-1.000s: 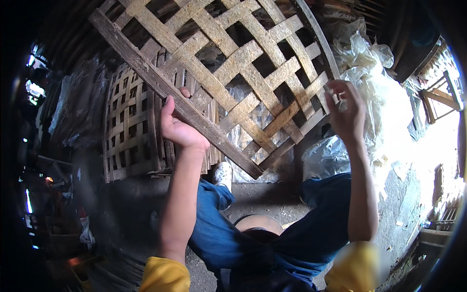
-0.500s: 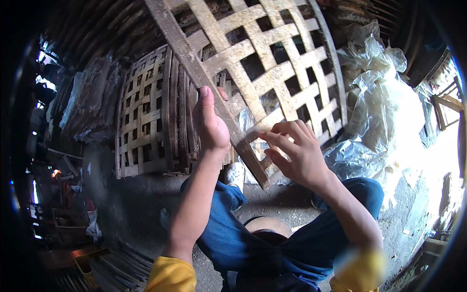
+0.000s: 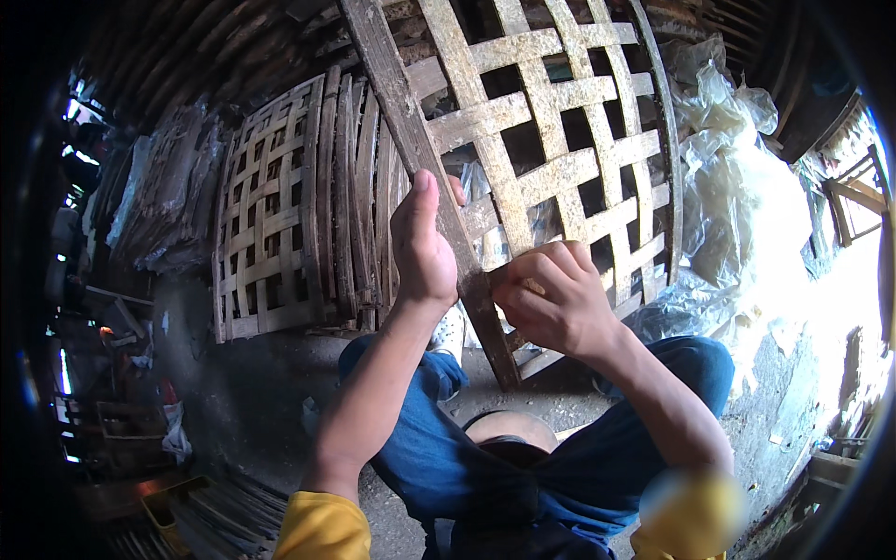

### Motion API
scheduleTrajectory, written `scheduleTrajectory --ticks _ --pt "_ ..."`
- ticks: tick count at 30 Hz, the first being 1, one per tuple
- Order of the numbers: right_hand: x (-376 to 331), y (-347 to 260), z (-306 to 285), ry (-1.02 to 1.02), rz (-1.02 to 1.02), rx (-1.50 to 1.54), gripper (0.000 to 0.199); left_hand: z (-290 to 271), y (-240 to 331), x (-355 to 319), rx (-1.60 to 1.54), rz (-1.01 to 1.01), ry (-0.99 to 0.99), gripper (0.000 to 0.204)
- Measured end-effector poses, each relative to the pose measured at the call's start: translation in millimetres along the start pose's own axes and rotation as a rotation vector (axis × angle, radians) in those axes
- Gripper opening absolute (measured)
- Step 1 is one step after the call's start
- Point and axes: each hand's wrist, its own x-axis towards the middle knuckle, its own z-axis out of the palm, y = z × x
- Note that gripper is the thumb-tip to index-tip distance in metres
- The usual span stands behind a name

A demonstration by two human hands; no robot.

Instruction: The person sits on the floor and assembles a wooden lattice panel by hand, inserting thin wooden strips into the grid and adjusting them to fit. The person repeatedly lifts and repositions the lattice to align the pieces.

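Note:
A woven bamboo lattice panel (image 3: 551,177) stands nearly upright in front of me, its lower corner resting on the ground between my knees. My left hand (image 3: 422,247) grips the panel's thick wooden edge slat (image 3: 401,121), thumb pointing up. My right hand (image 3: 553,299) is curled around a woven strip near the panel's lower part, just right of the edge slat. Both forearms rise from yellow sleeves at the bottom, above my blue trousers.
A stack of similar woven panels (image 3: 280,224) leans upright behind at the left. Crumpled clear plastic sheeting (image 3: 737,196) is heaped at the right. Bundled strips (image 3: 224,518) lie at the lower left. Dirt floor (image 3: 252,392) lies below.
The panel has swung from a slant to nearly upright. My right hand came down from its far right edge to the lower part beside the edge slat; my left hand slid along the slat.

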Motion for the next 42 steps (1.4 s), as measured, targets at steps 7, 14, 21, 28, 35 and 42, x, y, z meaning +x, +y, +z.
scheduleTrajectory --ticks 7,14,21,28,35,42 --pt "11 2 -7 -0.081 0.036 -0.004 0.031 -3 2 3 0.070 0.082 0.005 0.048" --pt "-20 85 -76 0.415 0.676 0.125 0.027 -13 10 16 -0.088 0.048 0.025 0.037" --pt "-49 130 -126 0.302 1.065 0.009 0.041 -27 14 21 -0.292 -0.021 0.008 0.039" --pt "-40 106 -134 0.275 1.213 0.589 0.037 -42 -2 37 0.142 0.026 0.115 0.057" --pt "-13 47 -116 0.424 0.770 -0.198 0.020 -29 -16 47 0.258 -0.276 -0.085 0.097" --pt "8 -20 -61 0.205 0.047 -0.489 0.023 -22 -28 43 -0.607 -0.274 -0.417 0.077"
